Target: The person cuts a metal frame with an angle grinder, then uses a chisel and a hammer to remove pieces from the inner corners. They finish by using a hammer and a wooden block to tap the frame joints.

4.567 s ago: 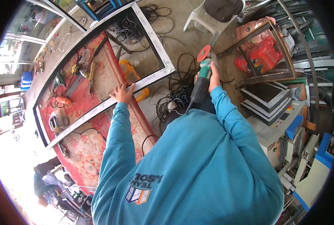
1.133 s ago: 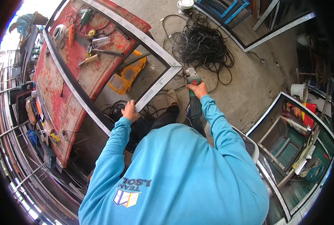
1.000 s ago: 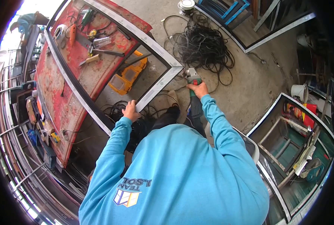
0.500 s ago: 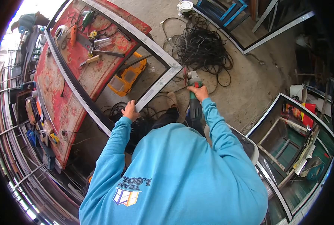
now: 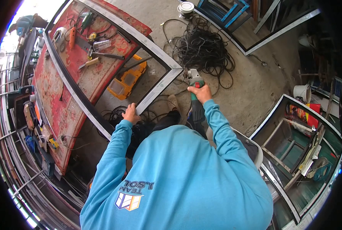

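My right hand [image 5: 201, 93] is wrapped round a green and dark grey angle grinder [image 5: 197, 110]. Its metal head and disc are right at the mitred outer corner of a window frame [image 5: 160, 88] covered in white printed protective film. On the near bar of that frame rests my left hand [image 5: 131, 114], fingers curled over the edge close to its lower end. Part of the frame lies across a table with a worn red covering [image 5: 79, 126], and the corner juts out past the table's edge.
A tangled heap of black cable [image 5: 205, 50] lies on the floor beyond the grinder. Under the frame sits a yellow organiser case [image 5: 128, 78]. A hammer [image 5: 109, 55] and other tools lie on the table. Another filmed frame [image 5: 269, 151] stands at right, near a white bucket [image 5: 302, 93].
The grinder's head has turned slightly at the frame corner, its disc now showing more edge-on. My left hand keeps its place on the frame. The whole view has shifted slightly.
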`<state>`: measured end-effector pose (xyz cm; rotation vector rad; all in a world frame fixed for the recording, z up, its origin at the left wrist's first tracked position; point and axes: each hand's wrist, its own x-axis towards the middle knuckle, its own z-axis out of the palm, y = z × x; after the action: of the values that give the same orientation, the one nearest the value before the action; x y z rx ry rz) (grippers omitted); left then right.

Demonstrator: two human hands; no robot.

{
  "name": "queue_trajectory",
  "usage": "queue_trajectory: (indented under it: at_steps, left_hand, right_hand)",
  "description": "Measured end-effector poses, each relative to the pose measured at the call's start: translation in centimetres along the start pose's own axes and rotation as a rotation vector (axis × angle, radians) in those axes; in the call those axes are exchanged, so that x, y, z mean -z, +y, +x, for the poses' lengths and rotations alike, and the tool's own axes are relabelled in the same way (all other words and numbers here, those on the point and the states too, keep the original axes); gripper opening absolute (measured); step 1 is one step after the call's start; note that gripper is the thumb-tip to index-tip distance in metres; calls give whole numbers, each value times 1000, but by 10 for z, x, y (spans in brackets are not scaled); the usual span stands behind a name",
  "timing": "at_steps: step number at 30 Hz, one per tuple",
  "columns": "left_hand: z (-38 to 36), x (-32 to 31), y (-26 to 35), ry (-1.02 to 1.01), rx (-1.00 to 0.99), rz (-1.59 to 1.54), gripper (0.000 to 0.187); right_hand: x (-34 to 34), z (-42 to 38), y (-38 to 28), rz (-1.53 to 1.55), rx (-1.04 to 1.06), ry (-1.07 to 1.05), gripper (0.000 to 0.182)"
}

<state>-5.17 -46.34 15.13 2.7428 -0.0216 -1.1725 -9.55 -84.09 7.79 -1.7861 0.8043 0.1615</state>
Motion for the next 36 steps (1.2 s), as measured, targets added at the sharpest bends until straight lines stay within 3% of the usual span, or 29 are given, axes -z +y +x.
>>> queue_trajectory:
  at_steps: [32,36]
  left_hand:
    - [0,1,-1,-7,-4,32,76]
    - [1,0,-2,-12,2,27,76]
  right_hand:
    - [-8,2,-3,-40,-134,-28,88]
    - [-10,5,-5,-39,-147,13,83]
